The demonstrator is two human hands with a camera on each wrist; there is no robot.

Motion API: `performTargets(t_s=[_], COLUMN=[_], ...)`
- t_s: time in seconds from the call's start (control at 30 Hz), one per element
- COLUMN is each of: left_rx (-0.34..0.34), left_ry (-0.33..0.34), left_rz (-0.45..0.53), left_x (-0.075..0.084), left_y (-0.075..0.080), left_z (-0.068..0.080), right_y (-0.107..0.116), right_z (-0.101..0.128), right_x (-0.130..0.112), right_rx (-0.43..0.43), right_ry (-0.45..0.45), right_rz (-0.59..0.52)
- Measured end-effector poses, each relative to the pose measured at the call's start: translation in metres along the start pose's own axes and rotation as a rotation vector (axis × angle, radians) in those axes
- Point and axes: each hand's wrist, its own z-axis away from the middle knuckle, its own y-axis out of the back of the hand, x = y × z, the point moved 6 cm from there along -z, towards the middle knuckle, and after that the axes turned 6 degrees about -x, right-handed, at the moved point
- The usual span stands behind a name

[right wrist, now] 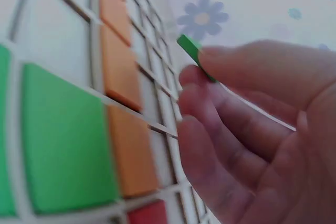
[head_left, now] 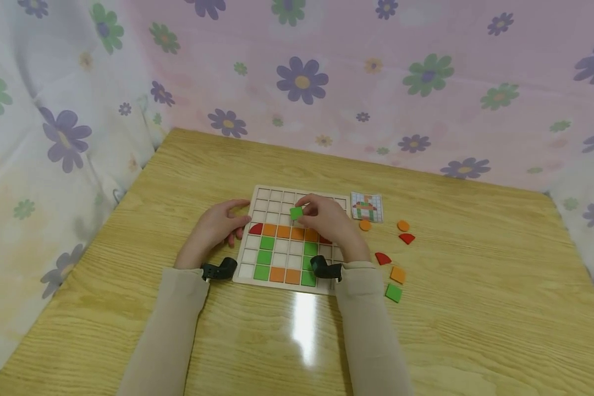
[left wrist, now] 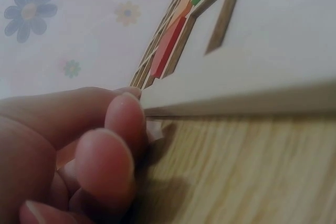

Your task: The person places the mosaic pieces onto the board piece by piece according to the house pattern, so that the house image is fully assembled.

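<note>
A white grid board [head_left: 257, 195] lies on the wooden table [head_left: 178, 181], partly filled with green, orange and red tiles. My right hand [head_left: 326, 217] hovers over the board's middle and pinches a green square tile [head_left: 296, 213] [right wrist: 189, 49] between thumb and fingers. My left hand [head_left: 218, 225] rests at the board's left edge, its fingertips [left wrist: 126, 116] curled against the board's rim [left wrist: 236, 100]. A red quarter-round tile [head_left: 256, 229] sits in the board beside that hand.
A small pattern card [head_left: 367, 207] lies right of the board. Loose tiles lie on the table at the right: orange rounds [head_left: 403, 225], red quarter-rounds [head_left: 383, 258], an orange square [head_left: 398, 274] and a green square [head_left: 393, 292]. Flowered cloth [head_left: 302, 82] walls the table.
</note>
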Motion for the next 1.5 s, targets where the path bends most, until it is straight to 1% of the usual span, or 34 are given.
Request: performTargets(t_s=[0.13,0.37,0.53,0.63,0.77,0.97,1.0,1.23,1.33,1.5], left_rx=[0.005,0.009,0.012,0.009,0.009,0.02,0.018,0.001,0.0,0.003], left_ry=[0.005,0.023,0.023,0.021,0.033,0.015,0.008,0.034,0.025,0.021], left_rz=[-0.029,-0.013,-0.037,-0.058,-0.053,-0.085,-0.095,-0.068,-0.082,-0.084], left_x=[0.0,-0.001,-0.001,-0.001,-0.001,0.001,0.002,-0.001,-0.001,0.002], left_y=[0.001,-0.001,-0.001,-0.001,-0.001,0.0,-0.001,-0.003,-0.002,-0.002], left_z=[-0.001,-0.001,-0.002,-0.001,0.001,0.001,0.0,0.001,0.002,0.0], right_y=[-0.007,-0.016,-0.019,-0.02,-0.023,-0.023,-0.023,-0.027,-0.027,-0.024], right_z=[-0.007,-0.011,-0.012,-0.012,-0.012,-0.012,-0.012,-0.011,-0.011,-0.011], right_x=[0.0,0.001,0.0,-0.003,-0.006,-0.007,-0.007,-0.007,-0.007,-0.007], right_rx=[0.031,0.067,0.09,0.09,0.089,0.115,0.117,0.087,0.095,0.095], right_ry=[-0.01,-0.025,-0.041,-0.053,-0.055,-0.06,-0.062,-0.078,-0.066,-0.057], right_rz=[0.023,0.08,0.117,0.164,0.211,0.252,0.257,0.293,0.307,0.294])
